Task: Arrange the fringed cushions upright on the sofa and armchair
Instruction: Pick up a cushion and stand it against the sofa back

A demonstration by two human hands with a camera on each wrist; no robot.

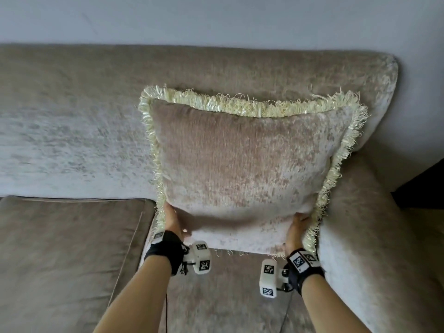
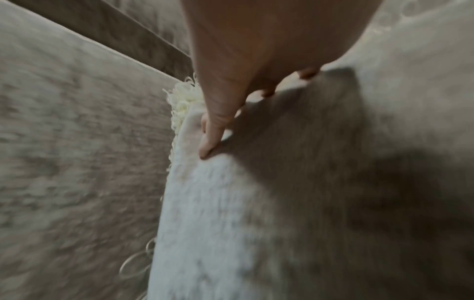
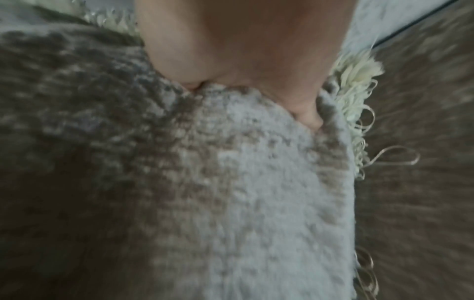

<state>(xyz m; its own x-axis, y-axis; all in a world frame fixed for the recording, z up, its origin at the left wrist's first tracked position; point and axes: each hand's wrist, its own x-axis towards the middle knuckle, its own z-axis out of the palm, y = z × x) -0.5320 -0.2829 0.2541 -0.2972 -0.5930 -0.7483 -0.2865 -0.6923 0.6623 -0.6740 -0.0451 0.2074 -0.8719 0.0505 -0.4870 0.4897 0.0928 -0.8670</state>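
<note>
A square beige velvet cushion (image 1: 245,169) with a cream looped fringe stands upright in the right corner of the sofa (image 1: 72,121), leaning on the backrest and beside the armrest (image 1: 374,236). My left hand (image 1: 171,221) grips its lower left edge, thumb on the front face. My right hand (image 1: 298,227) grips the lower right edge. In the left wrist view the cushion (image 2: 256,203) fills the frame and the fingers (image 2: 212,130) press along its edge. The right wrist view shows the cushion (image 3: 243,192) with my right hand (image 3: 256,67) dug into the fabric.
The sofa's left seat cushion (image 1: 60,255) lies flat with a piped seam beside the cushion. A pale wall (image 1: 216,18) rises behind the backrest. A dark gap (image 1: 422,186) shows past the armrest at the right.
</note>
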